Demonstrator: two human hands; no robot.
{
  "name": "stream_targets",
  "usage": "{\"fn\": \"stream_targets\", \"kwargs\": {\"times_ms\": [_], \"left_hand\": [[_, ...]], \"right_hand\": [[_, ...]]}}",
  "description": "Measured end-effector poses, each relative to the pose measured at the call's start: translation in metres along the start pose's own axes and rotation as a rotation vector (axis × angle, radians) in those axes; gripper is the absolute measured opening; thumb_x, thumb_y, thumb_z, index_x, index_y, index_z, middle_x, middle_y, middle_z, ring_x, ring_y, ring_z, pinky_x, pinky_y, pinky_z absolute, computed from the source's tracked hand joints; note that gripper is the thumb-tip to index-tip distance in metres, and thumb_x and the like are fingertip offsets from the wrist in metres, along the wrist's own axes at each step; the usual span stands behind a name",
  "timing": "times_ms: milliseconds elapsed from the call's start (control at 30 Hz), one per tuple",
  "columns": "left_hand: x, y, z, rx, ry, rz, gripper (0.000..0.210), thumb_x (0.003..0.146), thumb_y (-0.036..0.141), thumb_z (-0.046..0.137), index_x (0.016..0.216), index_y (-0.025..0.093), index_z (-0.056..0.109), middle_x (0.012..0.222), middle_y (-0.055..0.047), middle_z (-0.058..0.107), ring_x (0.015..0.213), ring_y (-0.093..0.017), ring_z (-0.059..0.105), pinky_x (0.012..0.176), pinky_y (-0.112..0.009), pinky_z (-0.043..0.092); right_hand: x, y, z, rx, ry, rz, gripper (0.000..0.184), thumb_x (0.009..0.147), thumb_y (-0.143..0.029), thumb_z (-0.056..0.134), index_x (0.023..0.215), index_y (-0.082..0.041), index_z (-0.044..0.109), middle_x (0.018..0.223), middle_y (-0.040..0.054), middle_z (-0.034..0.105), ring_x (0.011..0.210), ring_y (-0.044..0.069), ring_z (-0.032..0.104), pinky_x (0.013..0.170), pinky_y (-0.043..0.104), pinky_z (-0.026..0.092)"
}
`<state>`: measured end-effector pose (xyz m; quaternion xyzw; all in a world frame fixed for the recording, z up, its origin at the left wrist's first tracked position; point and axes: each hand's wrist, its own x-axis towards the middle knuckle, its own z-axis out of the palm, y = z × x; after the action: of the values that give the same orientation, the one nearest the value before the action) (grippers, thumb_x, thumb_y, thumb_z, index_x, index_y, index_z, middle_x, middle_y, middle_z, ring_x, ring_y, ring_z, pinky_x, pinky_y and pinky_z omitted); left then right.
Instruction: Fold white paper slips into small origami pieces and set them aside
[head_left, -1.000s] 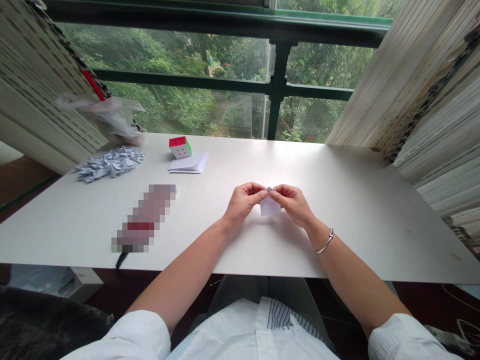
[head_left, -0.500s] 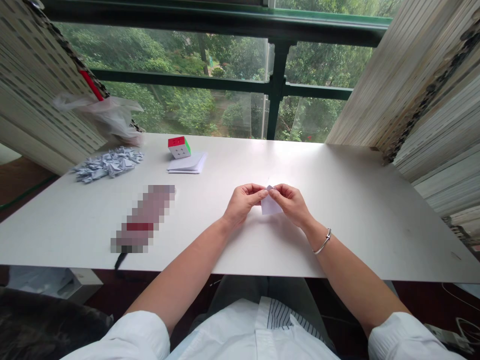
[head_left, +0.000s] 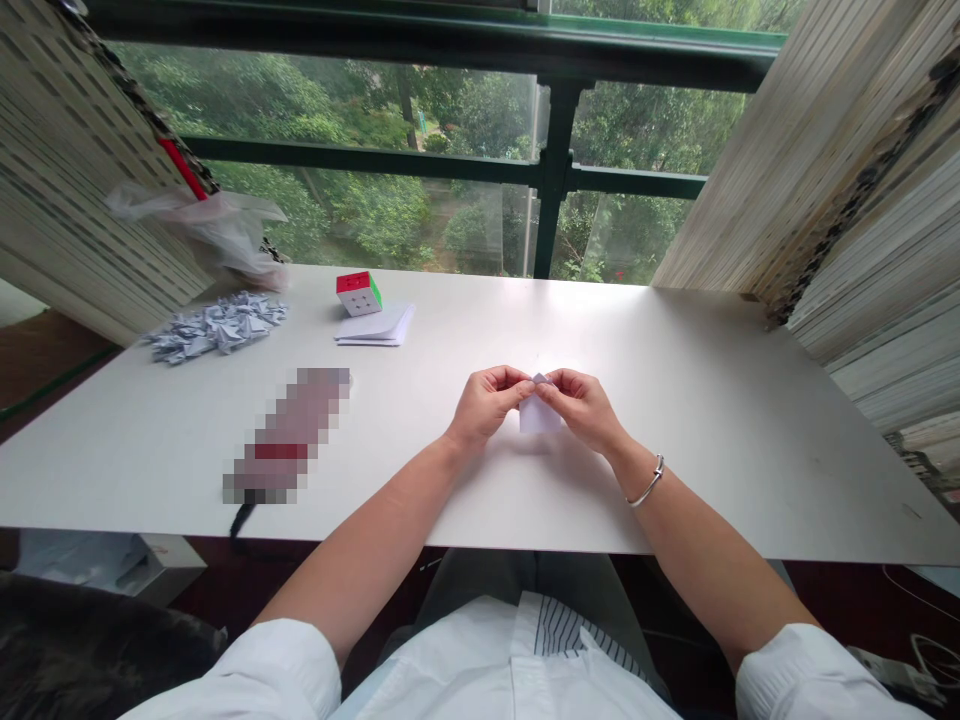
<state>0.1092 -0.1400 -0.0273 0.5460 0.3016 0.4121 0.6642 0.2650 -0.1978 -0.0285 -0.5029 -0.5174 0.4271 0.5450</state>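
Note:
A small white piece of paper hangs between my hands, a little above the table. Its top comes to a folded point that shows between my thumbs. My left hand pinches the upper left part of it between thumb and fingers. From the other side, my right hand pinches the upper right part, its thumb close to the left thumb. Behind the thumbs, the fingertips and the back of the paper are partly hidden.
On the white table stands a puzzle cube, resting on folded white sheets. Farther left lies a heap of folded paper pieces near a plastic bag. A blurred-out object lies at the left front.
The paper has turned slightly and hangs a bit straighter, its lower edge shifted a little left. Both hands keep their pinch in nearly the same place.

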Motion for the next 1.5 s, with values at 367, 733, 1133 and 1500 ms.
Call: {"fn": "stream_targets", "kwargs": {"times_ms": [367, 733, 1133, 1500], "left_hand": [[0.001, -0.003, 0.001, 0.028, 0.046, 0.018, 0.024, 0.067, 0.034, 0.08, 0.074, 0.014, 0.068, 0.072, -0.002, 0.067, 0.064, -0.012, 0.058, 0.062, -0.025, 0.046], [0.0, 0.007, -0.002, 0.001, -0.004, -0.064, 0.026, 0.064, 0.036, 0.082, 0.072, 0.015, 0.068, 0.072, -0.003, 0.067, 0.065, -0.014, 0.06, 0.063, -0.03, 0.049], [0.001, 0.006, -0.008, -0.053, -0.115, -0.15, 0.028, 0.074, 0.039, 0.075, 0.075, 0.012, 0.068, 0.069, -0.005, 0.067, 0.062, -0.014, 0.062, 0.062, -0.028, 0.05], [0.001, 0.006, -0.005, 0.019, -0.058, -0.124, 0.026, 0.067, 0.034, 0.081, 0.077, 0.012, 0.07, 0.075, -0.005, 0.068, 0.063, -0.013, 0.061, 0.058, -0.026, 0.049]], "right_hand": [[0.0, -0.004, 0.001, 0.031, 0.04, 0.089, 0.041, 0.068, -0.056, 0.075, 0.075, -0.018, 0.064, 0.064, -0.0004, 0.059, 0.055, 0.011, 0.049, 0.048, 0.025, 0.037], [0.0, -0.008, -0.005, 0.1, 0.017, 0.158, 0.037, 0.067, -0.05, 0.079, 0.074, -0.017, 0.066, 0.068, 0.0004, 0.06, 0.06, 0.012, 0.053, 0.05, 0.025, 0.04], [0.0, -0.014, -0.005, 0.155, 0.018, 0.203, 0.043, 0.06, -0.053, 0.082, 0.068, -0.016, 0.061, 0.063, -0.0017, 0.057, 0.058, 0.011, 0.05, 0.052, 0.025, 0.039], [0.001, -0.011, -0.005, 0.16, 0.025, 0.248, 0.04, 0.059, -0.049, 0.083, 0.066, -0.015, 0.064, 0.064, 0.0001, 0.06, 0.061, 0.013, 0.055, 0.053, 0.025, 0.041]]}}
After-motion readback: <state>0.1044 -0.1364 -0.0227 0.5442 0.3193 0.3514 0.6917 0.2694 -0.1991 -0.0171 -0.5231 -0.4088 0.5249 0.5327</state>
